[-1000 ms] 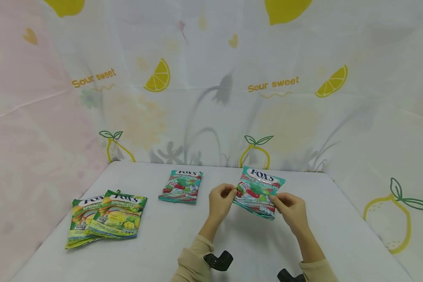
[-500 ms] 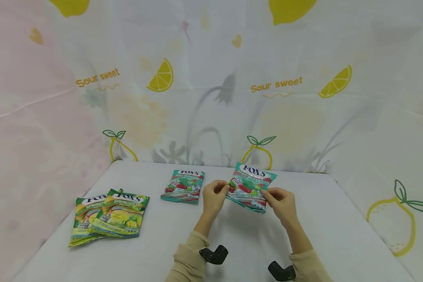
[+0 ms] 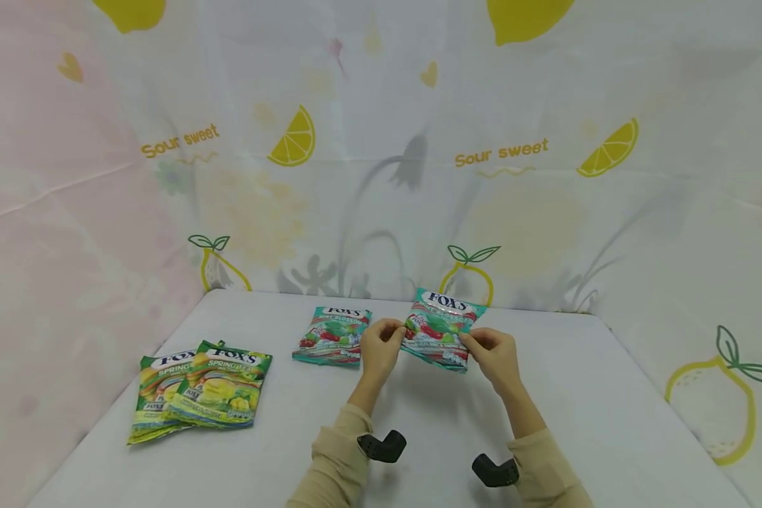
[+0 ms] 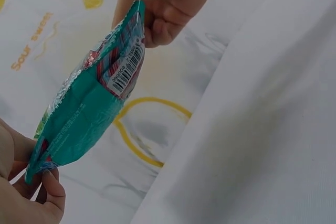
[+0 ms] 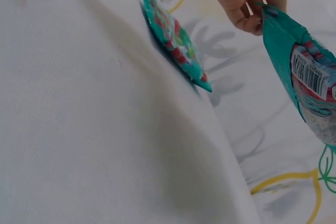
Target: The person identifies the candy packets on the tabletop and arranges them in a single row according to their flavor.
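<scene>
Both hands grip a glossy teal plastic packet with red and green fruit pictures and a white FOX'S label, holding it up off the white cloth-like surface, right of the middle and toward the far side. The left hand pinches the packet's left edge between thumb and fingers, and the right hand pinches its lower right edge in the same manner. The packet is tilted, its label end uppermost and its printed front turned up toward the head camera; the wrist views show its plainer teal back, with a white barcode panel. A soft shadow lies on the surface below. Just left of the left hand, a second teal packet of the same design lies flat near the far edge, its right side partly behind that hand in the head view. Well apart, at the left, lie two green-and-yellow plastic FOX'S packets, the right one overlapping the left one. The person's beige sleeves reach the wrists, with a black angled fitting at each. Beyond the surface hangs a pale cloth backdrop printed with yellow lemons, lemon slices and the words "Sour sweet".
</scene>
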Tool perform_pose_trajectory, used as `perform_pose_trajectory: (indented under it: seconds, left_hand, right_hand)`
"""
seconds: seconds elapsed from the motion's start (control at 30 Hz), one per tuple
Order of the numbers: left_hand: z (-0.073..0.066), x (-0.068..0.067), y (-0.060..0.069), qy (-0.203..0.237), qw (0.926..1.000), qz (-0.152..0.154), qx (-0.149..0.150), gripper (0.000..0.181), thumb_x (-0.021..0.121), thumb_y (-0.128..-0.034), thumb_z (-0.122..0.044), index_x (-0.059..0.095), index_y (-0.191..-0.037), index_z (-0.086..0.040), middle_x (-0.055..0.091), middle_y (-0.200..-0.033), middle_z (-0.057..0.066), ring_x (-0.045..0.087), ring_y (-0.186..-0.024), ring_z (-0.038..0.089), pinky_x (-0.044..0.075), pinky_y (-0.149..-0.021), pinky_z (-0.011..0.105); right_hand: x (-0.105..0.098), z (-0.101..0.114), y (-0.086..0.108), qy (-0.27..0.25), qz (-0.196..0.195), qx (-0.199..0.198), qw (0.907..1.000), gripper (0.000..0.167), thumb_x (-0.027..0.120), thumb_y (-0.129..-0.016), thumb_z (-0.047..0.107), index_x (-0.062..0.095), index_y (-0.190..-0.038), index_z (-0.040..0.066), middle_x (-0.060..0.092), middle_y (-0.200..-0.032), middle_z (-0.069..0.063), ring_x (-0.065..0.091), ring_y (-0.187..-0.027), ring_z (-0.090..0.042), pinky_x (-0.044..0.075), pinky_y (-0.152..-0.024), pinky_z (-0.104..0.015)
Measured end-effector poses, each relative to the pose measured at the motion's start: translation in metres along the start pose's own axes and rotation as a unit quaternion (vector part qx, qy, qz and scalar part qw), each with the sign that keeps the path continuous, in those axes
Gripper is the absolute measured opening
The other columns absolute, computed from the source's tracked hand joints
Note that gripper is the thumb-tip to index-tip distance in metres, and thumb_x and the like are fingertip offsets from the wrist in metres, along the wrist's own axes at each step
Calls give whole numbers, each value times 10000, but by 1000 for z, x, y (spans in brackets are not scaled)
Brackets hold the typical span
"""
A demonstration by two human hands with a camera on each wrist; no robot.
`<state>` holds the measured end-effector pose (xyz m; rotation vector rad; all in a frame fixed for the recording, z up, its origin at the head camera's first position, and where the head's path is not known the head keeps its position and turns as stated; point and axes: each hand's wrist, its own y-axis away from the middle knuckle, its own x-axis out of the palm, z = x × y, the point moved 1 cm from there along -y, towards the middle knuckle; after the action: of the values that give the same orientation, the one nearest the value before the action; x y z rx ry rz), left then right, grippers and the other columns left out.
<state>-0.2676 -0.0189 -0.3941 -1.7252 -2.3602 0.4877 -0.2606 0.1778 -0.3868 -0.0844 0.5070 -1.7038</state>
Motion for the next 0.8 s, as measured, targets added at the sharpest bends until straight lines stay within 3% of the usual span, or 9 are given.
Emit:
perform_pose_trajectory:
  seconds: [0.33,0.53,0.6,0.8]
  left_hand:
    - [9,-2,-6,75,9998,-169,28,42,655,-811,45,659,-813,86,652,-767,184,553,-661,163,412,-565,154]
    - [18,-5,-11,-48,9993,-364,105,50,653,-811,46,657,-826,93,663,-781,197,594,-675,231,427,-573,164]
    - [20,-6,-14,-135,9990,-428,83,57,659,-811,33,663,-830,86,669,-789,188,604,-686,243,441,-588,183]
    - [24,-10,-22,-212,9986,-469,137,56,662,-808,37,668,-831,87,668,-784,191,597,-678,229,433,-574,179]
  right_hand:
    - [12,-3,-10,71,122,149,9998,178,678,-849,50,673,-870,-127,621,-717,-88,485,-605,-80,407,-532,-188]
    - [22,-1,-22,146,249,-44,9996,150,657,-855,14,665,-861,-136,642,-762,-173,493,-625,-90,409,-555,-185]
    - [26,-12,-30,142,241,-126,9995,145,666,-851,27,675,-857,-117,647,-760,-155,499,-627,-85,416,-560,-186]
    - [35,-18,-41,64,252,-178,9995,145,670,-842,14,675,-858,-130,660,-766,-179,512,-624,-70,428,-569,-175]
